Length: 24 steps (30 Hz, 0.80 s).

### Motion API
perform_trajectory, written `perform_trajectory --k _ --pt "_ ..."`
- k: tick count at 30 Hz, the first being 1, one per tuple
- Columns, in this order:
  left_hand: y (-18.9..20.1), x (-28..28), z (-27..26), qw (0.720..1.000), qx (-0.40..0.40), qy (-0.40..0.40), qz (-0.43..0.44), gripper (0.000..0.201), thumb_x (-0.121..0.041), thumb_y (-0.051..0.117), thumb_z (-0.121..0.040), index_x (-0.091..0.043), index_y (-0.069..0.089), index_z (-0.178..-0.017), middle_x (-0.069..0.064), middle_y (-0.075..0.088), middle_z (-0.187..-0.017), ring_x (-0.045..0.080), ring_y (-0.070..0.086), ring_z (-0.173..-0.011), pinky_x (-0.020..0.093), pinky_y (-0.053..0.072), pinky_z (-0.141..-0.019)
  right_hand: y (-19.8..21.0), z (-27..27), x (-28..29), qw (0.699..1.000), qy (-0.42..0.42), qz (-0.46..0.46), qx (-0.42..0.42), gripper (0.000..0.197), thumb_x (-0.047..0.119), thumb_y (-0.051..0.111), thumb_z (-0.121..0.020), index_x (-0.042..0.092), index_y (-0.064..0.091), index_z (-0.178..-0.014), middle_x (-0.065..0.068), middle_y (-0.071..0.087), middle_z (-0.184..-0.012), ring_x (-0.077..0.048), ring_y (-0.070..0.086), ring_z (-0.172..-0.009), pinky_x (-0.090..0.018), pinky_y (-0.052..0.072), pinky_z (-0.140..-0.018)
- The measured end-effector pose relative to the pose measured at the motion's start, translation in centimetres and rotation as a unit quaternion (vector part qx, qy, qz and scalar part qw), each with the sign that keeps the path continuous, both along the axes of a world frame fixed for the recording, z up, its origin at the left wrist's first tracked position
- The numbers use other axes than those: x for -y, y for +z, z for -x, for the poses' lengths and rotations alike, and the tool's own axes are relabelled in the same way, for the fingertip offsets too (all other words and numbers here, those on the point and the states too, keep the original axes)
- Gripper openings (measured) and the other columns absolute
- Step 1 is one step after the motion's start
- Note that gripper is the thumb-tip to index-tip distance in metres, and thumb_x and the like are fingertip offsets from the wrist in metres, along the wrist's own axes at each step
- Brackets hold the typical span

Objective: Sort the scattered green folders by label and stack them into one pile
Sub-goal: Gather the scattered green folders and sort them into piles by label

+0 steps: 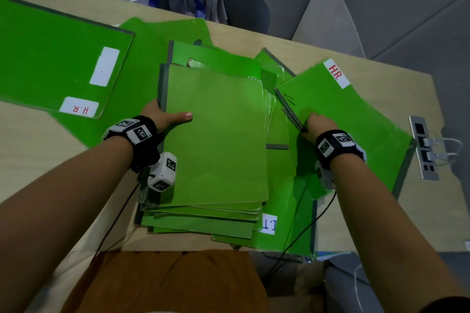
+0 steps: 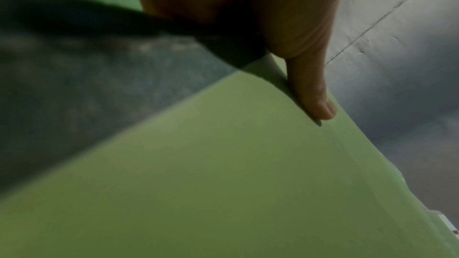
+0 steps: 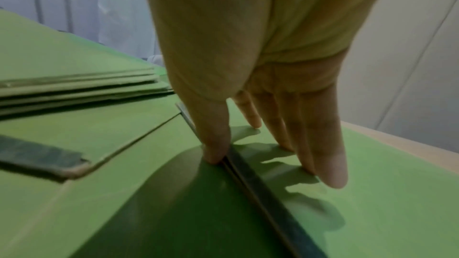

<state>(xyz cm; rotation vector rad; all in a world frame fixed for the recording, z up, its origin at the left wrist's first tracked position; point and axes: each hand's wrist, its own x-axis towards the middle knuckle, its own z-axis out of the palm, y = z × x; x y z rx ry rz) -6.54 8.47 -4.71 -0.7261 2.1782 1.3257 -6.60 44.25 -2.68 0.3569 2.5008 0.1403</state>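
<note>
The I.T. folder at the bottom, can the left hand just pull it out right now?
Probably not. The left hand already grips the middle stack, and that stack lies on the I.T. folder, leaving only its label corner showing.

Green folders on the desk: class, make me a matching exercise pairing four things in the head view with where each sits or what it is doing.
Things
1. left hand
2. right hand
3. I.T label
4. socket strip

States
A. at the desk's right edge
B. grips the middle stack's spine
C. fingers on the H.R. folder at its spine
D. peeking out beneath the stack

Pairs: 1-B, 2-C, 3-D, 4-A
</note>
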Motion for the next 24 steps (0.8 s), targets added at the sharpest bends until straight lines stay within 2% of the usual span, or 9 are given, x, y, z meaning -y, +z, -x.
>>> perform_trajectory --k 2,4,6,9,11,14,17,21,24 --pt "-0.1 0.0 0.0 1.000 0.000 0.000 -0.001 0.089 -0.037 0.080 -0.073 -0.004 0.036 -0.142 0.019 0.050 -0.134 0.037 0.051 -0.117 0.035 0.042 -0.085 -0.3 -0.3 0.6 1.000 0.009 -0.008 -0.002 0.016 0.008 0.052 -0.094 -0.001 0.048 -0.107 -0.021 0.063 -0.108 -0.034 0.060 -0.090 -0.035 0.044 -0.070" --pt "0.0 0.0 0.0 1.000 0.000 -0.002 0.002 0.089 -0.037 0.080 -0.073 -0.004 0.035 -0.142 0.019 0.050 -0.134 0.037 0.051 -0.117 0.035 0.042 -0.084 -0.5 -0.9 1.1 0.999 0.021 -0.028 -0.009 0.029 0.003 0.040 -0.096 -0.005 0.040 -0.124 -0.023 0.063 -0.109 -0.036 0.062 -0.095 -0.039 0.046 -0.071" --pt "-0.1 0.0 0.1 1.000 0.002 -0.002 0.004 0.088 -0.037 0.080 -0.073 -0.003 0.035 -0.141 0.019 0.050 -0.134 0.037 0.051 -0.117 0.035 0.043 -0.083 -0.1 -1.3 1.6 0.998 0.039 -0.047 -0.019 0.037 0.000 0.035 -0.097 -0.008 0.032 -0.133 -0.025 0.062 -0.111 -0.037 0.063 -0.098 -0.041 0.048 -0.074" --pt "-0.3 0.1 0.0 1.000 -0.002 0.005 0.001 0.089 -0.039 0.080 -0.072 -0.003 0.036 -0.141 0.019 0.050 -0.134 0.037 0.051 -0.117 0.038 0.044 -0.086 1.6 -1.4 3.5 0.996 0.061 -0.041 -0.040 0.040 -0.003 0.035 -0.096 -0.009 0.031 -0.135 -0.027 0.061 -0.115 -0.039 0.063 -0.102 -0.044 0.049 -0.083" --pt "-0.5 0.2 0.1 1.000 -0.003 0.011 0.008 0.095 -0.043 0.080 -0.070 -0.002 0.034 -0.142 0.020 0.048 -0.137 0.038 0.049 -0.120 0.043 0.045 -0.093 2.4 -1.4 6.0 0.996 0.071 -0.019 -0.048 0.039 -0.002 0.037 -0.095 -0.010 0.034 -0.132 -0.026 0.060 -0.119 -0.038 0.061 -0.107 -0.042 0.048 -0.084" --pt "-0.6 0.3 0.2 1.000 0.011 0.011 0.013 0.103 -0.049 0.082 -0.065 -0.002 0.033 -0.143 0.021 0.046 -0.140 0.041 0.048 -0.122 0.051 0.044 -0.098 3.0 -2.1 9.5 0.998 0.023 0.004 -0.067 0.041 0.001 0.043 -0.095 -0.010 0.034 -0.132 -0.023 0.061 -0.119 -0.037 0.062 -0.107 -0.040 0.049 -0.080" --pt "-0.5 0.3 0.3 1.000 0.011 0.007 0.009 0.103 -0.048 0.082 -0.065 -0.002 0.033 -0.143 0.021 0.047 -0.139 0.042 0.049 -0.120 0.053 0.045 -0.097 4.5 -2.1 10.8 0.991 -0.014 0.003 -0.131 0.041 0.000 0.037 -0.096 -0.012 0.031 -0.135 -0.024 0.063 -0.117 -0.037 0.063 -0.106 -0.041 0.051 -0.081" --pt "-0.3 0.3 0.1 1.000 0.007 -0.012 0.013 0.101 -0.047 0.080 -0.069 -0.002 0.030 -0.145 0.020 0.045 -0.141 0.041 0.048 -0.122 0.051 0.045 -0.098 6.0 -2.6 14.7 0.987 0.059 0.019 -0.151 0.042 -0.001 0.028 -0.096 -0.011 0.030 -0.136 -0.023 0.062 -0.120 -0.039 0.062 -0.109 -0.043 0.049 -0.085" --pt "-0.1 0.4 -0.2 0.999 -0.001 -0.020 0.028 0.098 -0.055 0.076 -0.070 -0.002 0.035 -0.142 0.022 0.049 -0.136 0.041 0.052 -0.116 0.047 0.048 -0.089 5.6 -4.4 19.5 0.986 0.100 0.071 -0.112 0.042 0.001 0.034 -0.097 -0.009 0.029 -0.138 -0.020 0.063 -0.117 -0.035 0.064 -0.104 -0.039 0.049 -0.076"
